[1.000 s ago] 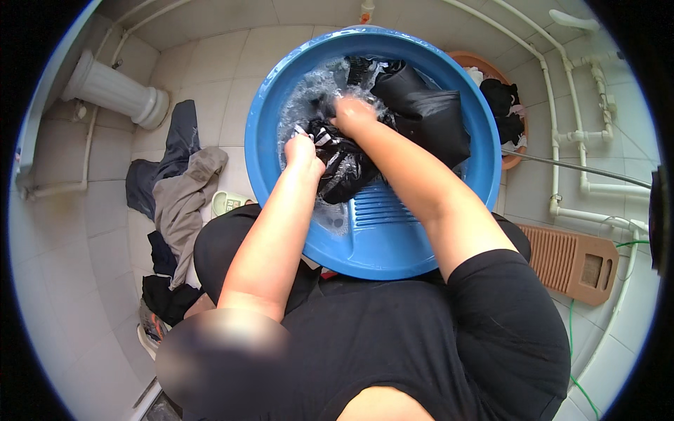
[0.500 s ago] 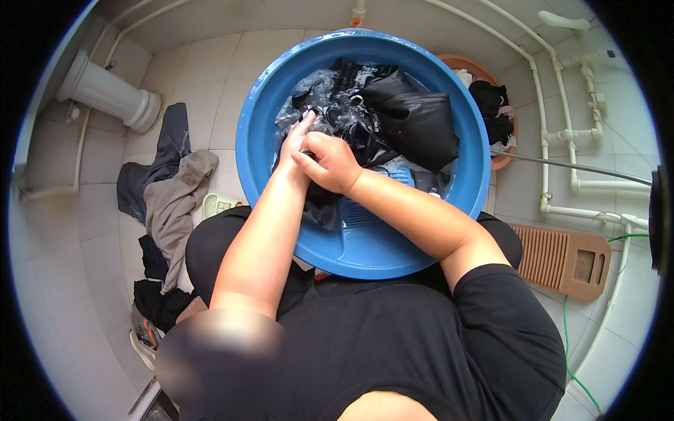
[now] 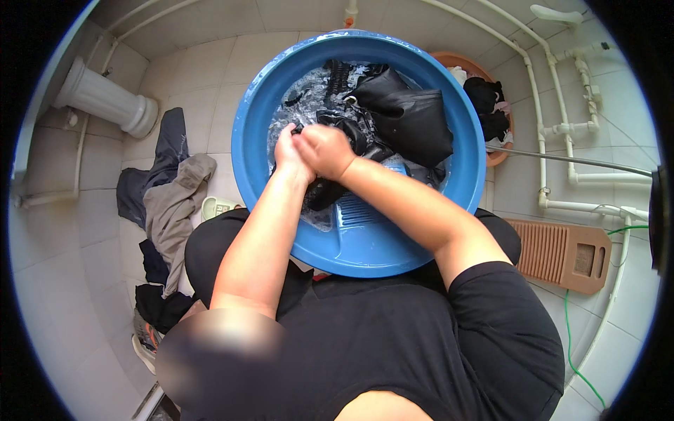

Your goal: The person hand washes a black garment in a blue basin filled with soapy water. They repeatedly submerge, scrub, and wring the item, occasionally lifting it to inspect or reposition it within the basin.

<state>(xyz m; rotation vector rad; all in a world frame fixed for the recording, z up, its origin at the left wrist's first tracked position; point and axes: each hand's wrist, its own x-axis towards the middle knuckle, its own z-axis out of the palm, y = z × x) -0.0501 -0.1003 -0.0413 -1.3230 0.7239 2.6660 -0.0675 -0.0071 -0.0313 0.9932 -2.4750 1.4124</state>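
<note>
Left hand (image 3: 291,156) and right hand (image 3: 328,150) meet, closed around bunched black cloth (image 3: 323,195), left of the middle of a large blue basin (image 3: 382,257). To their right, a shiny black garment (image 3: 414,126) slants from far left to near right. Cloth trails near, beside the ridged washing surface (image 3: 357,212); its long axis is unclear.
</note>
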